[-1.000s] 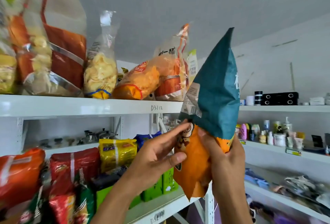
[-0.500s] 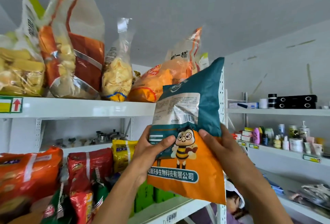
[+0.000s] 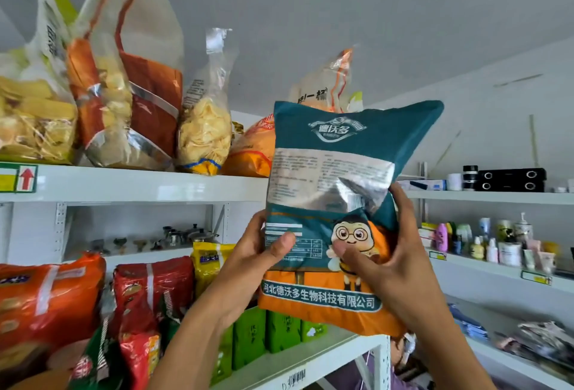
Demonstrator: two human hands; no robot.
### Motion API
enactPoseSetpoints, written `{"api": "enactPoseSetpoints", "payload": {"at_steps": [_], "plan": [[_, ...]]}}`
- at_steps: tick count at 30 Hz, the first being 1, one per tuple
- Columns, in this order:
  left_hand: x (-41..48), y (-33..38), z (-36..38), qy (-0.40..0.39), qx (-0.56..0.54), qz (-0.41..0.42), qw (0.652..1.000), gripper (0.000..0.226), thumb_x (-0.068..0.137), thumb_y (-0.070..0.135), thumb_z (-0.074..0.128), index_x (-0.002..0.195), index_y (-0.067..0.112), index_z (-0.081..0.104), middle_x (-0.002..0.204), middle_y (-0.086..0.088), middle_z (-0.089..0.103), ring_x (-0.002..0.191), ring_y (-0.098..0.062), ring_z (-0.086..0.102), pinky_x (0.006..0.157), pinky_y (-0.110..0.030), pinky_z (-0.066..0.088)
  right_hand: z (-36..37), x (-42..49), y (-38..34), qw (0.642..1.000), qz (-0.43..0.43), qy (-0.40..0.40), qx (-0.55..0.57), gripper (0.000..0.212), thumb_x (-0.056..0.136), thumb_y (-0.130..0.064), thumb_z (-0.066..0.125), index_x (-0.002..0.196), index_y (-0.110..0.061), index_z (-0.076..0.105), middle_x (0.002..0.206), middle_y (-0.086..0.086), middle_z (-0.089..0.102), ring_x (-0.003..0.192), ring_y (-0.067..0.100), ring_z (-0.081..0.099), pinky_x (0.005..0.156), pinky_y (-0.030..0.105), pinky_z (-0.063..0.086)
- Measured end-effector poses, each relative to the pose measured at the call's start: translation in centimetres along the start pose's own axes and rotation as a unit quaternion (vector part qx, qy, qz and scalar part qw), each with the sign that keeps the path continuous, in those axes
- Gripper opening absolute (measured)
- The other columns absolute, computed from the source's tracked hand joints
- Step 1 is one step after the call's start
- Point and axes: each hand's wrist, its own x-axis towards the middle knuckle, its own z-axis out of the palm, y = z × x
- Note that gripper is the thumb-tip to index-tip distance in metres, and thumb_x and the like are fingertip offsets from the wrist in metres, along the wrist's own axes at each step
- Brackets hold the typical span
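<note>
single wide-angle view, worn on the head. faces forward and tilts upward, taking in the plain grey ceiling [image 3: 341, 17] across the top. sits very near the teal and orange printed foil bag [image 3: 338, 141] raised in the left hand [image 3: 254, 256] and right hand [image 3: 403, 271], mid-frame. looks from below at the front edge of the white metal upper shelf [image 3: 124, 183] on the left. catches the white wall shelves [image 3: 497, 198] further off on the right, bent by the lens.
</note>
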Motion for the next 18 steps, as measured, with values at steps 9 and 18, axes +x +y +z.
{"api": "enactPoseSetpoints", "payload": {"at_steps": [9,18], "plan": [[-0.4,-0.6,1.1,0.059,0.161,0.014,0.985,0.077,0.059,0.031,0.101,0.124,0.034,0.06,0.111,0.018,0.077,0.105,-0.004,0.072,0.088,-0.024,0.056,-0.2,1.1,0.2,0.996,0.026,-0.01,-0.086,0.072,0.081,-0.051,0.078,0.143,-0.044,0.041,0.122,-0.02,0.068,0.105,-0.002,0.068,0.081,0.015,0.055],[-2.0,1.9,7.4,0.264,0.442,0.198,0.834,0.052,0.083,0.066,0.06,0.128,0.056,0.038,0.098,0.016,0.07,0.091,-0.011,0.067,0.068,-0.032,0.049,3.6,-2.0,-5.0,0.997,0.046,0.068,-0.001,0.085,0.072,-0.073,0.074,0.141,-0.039,0.037,0.126,-0.018,0.065,0.108,-0.005,0.065,0.09,0.017,0.054]]}}
